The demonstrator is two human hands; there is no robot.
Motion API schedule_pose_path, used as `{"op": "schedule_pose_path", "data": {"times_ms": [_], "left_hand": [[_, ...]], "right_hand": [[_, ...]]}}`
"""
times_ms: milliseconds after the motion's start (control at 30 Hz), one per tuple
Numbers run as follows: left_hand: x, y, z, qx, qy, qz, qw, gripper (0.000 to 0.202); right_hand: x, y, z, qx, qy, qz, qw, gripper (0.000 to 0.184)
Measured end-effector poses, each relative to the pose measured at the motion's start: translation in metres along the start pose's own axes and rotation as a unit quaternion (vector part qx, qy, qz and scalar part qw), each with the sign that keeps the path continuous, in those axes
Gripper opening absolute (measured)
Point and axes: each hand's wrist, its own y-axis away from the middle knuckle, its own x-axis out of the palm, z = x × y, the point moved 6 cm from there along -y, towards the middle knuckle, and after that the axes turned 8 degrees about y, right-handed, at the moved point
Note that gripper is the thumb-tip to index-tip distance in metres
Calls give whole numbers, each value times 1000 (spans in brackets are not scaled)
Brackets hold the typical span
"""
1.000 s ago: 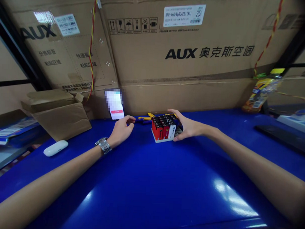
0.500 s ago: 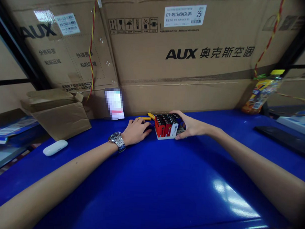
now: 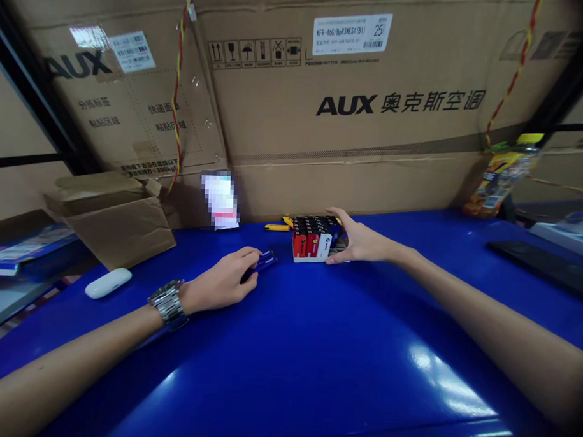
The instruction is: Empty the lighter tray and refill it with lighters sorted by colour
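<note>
My left hand (image 3: 227,279), with a metal watch (image 3: 168,303) on the wrist, pinches a dark blue lighter (image 3: 266,260) just above or on the table; I cannot tell which. To its right stands a white tray (image 3: 310,259) packed with upright red lighters (image 3: 300,244), a white lighter (image 3: 322,246) and several others. My right hand (image 3: 360,240) is closed around the tray's right end, thumb at the front and fingers behind. Part of that end looks unfilled. Yellow lighters (image 3: 276,227) lie behind the tray on its left; their far ends are partly hidden.
Large cardboard boxes (image 3: 275,125) form the back wall of the blue table (image 3: 286,358). At left are a small open carton (image 3: 123,225), a white earphone case (image 3: 108,283) and a blurred bright screen (image 3: 220,200). A drink bottle (image 3: 503,178) and a black keyboard-like object (image 3: 543,269) are at right.
My left hand has drawn back toward me and left, away from the tray, and now shows a blue lighter in its fingers. The tray and my right hand appear slightly further left.
</note>
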Motion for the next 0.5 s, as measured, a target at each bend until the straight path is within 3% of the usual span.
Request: {"op": "schedule_pose_path", "data": {"times_ms": [200,333,500], "left_hand": [[6,12,-21,34,68,6,997,8],[16,-2,-32,70,88,-5,994,20],[22,-15,-34,101,64,-47,992,12]], "right_hand": [[22,-7,19,-19,-12,-55,998,106],[31,-9,27,-50,-44,-86,994,84],[20,-6,38,-95,-34,-140,985,49]]}}
